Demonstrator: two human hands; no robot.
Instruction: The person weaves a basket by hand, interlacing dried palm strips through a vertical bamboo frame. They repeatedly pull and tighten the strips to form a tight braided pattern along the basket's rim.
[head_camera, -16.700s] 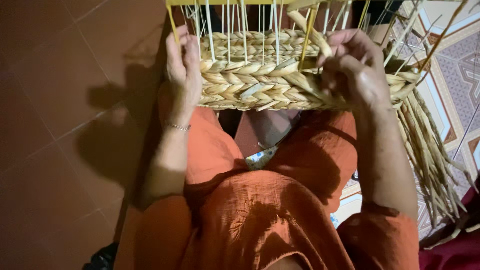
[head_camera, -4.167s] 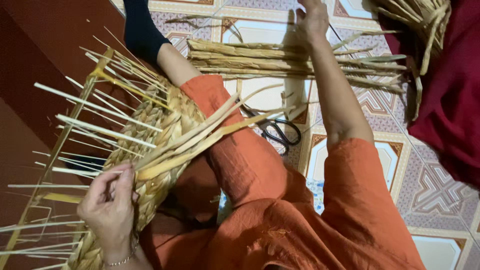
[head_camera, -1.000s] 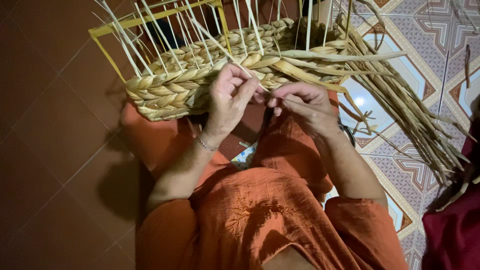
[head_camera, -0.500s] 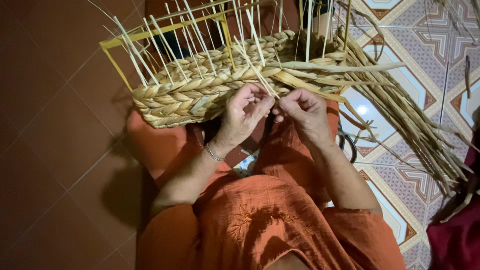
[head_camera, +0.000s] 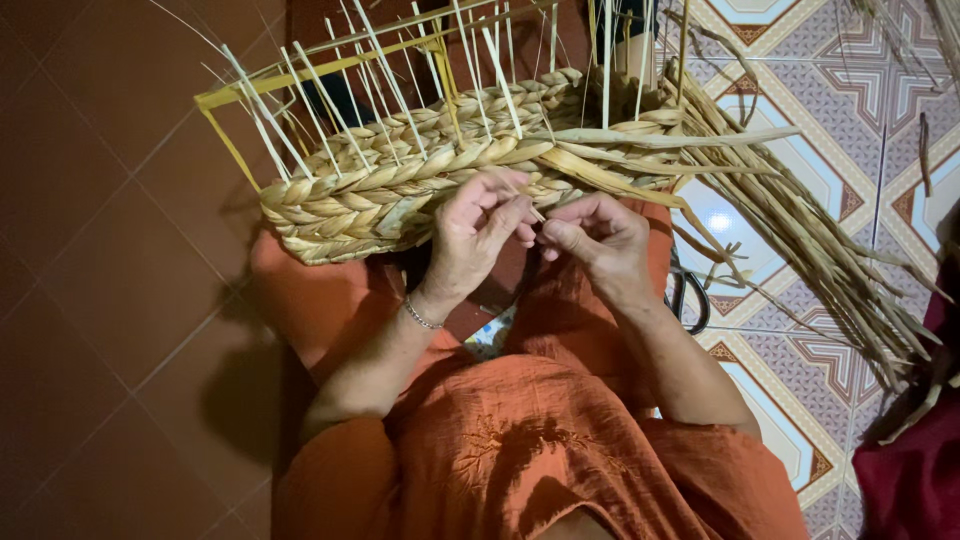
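Observation:
A half-woven straw basket (head_camera: 400, 180) rests on my knees, with thick braided rows and several thin upright stakes rising to a yellow frame (head_camera: 300, 60). My left hand (head_camera: 475, 235) pinches a thin straw strand (head_camera: 520, 195) just under the braided wall. Touching it from the right, my right hand (head_camera: 600, 235) grips the same strand with thumb and fingers. Flat loose strands (head_camera: 680, 140) stick out of the weave to the right. I wear orange clothes.
A bundle of long dried straw (head_camera: 830, 260) lies on the patterned tiles at the right. Black scissors (head_camera: 690, 295) lie by my right knee. Dark red cloth (head_camera: 910, 480) sits at the lower right. Plain brown tiles (head_camera: 110, 300) spread to the left.
The basket, tipped on its side 4 s ago while my right hand reached to the straw bundle, now lies across my knees. Both hands have met under its wall and stayed there.

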